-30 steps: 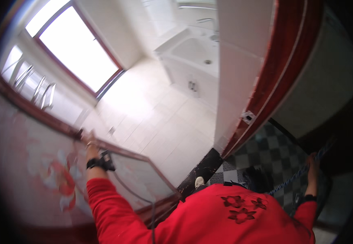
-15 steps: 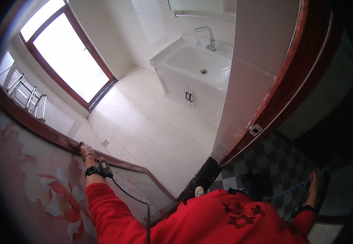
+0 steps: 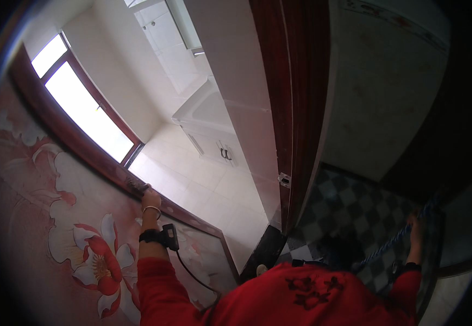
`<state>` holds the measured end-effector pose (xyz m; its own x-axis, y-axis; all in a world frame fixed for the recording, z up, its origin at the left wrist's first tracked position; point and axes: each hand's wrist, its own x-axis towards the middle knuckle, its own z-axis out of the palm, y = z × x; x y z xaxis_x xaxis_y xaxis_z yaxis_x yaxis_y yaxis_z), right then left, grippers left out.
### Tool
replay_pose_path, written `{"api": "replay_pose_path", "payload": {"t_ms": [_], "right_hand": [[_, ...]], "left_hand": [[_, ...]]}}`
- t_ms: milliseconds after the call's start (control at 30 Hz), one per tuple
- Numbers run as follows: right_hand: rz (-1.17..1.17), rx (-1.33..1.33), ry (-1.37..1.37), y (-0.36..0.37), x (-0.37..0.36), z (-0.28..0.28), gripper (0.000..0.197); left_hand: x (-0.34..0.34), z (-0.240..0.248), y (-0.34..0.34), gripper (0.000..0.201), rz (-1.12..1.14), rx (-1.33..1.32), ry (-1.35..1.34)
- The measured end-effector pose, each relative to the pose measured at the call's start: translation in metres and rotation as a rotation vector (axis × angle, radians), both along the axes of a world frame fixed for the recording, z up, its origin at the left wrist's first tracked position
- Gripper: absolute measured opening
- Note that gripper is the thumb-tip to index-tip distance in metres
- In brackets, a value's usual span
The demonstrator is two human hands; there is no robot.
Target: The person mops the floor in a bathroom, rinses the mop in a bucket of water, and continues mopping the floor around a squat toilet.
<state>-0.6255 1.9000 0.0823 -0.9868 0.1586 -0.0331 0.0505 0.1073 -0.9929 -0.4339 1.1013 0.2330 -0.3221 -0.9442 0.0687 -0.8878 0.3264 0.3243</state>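
Two hands in use, both mine, set well apart. My left hand (image 3: 151, 200) is at the door handle (image 3: 137, 186), closed about its near end; individual fingers too small to separate. My right hand (image 3: 416, 228), at far right, grips a slim blue patterned pole (image 3: 389, 243), which slants from beside my body up past the fist into shadow.

Left wrist: thin bracelet (image 3: 151, 208), then a black strap with a boxy module (image 3: 169, 237); a dark cable (image 3: 192, 273) runs from it toward my red top (image 3: 285, 296). Right wrist: black strap (image 3: 411, 267).

The handle sits on the dark red frame of the door (image 3: 45, 217), which stands open at my left. Its panel carries a large red-and-white flower (image 3: 101, 265). Opposite: door jamb (image 3: 306, 103) with a metal strike plate (image 3: 284, 180).

Underfoot, a black threshold (image 3: 267, 251) with one pale shoe (image 3: 261, 269) near it. Right of the jamb, a checkered floor (image 3: 350, 201). Beyond the doorway: pale tiled floor (image 3: 192, 182), white washbasin (image 3: 206, 111) over a cabinet (image 3: 206, 142), and a bright glazed door (image 3: 83, 111).
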Motion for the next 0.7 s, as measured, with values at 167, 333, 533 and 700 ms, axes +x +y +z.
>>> {"api": "replay_pose_path", "payload": {"t_ms": [167, 333, 533, 700], "right_hand": [[-0.040, 0.119, 0.008, -0.040, 0.065, 0.059, 0.013], [-0.209, 0.006, -0.088, -0.024, 0.079, 0.027, 0.039], [-0.174, -0.027, 0.081, 0.016, 0.107, 0.073, 0.038], [-0.289, 0.239, 0.084, 0.058, 0.131, 0.095, 0.035]], "left_hand": [[0.000, -0.036, -0.032, 0.038, -0.311, 0.164, 0.253], [-0.019, -0.017, 0.038, 0.031, -0.657, 0.114, 0.357], [-0.001, -0.070, 0.045, 0.012, -0.999, -0.610, -0.380], [0.020, -0.001, 0.135, 0.029, -0.910, -0.276, 0.039]]}}
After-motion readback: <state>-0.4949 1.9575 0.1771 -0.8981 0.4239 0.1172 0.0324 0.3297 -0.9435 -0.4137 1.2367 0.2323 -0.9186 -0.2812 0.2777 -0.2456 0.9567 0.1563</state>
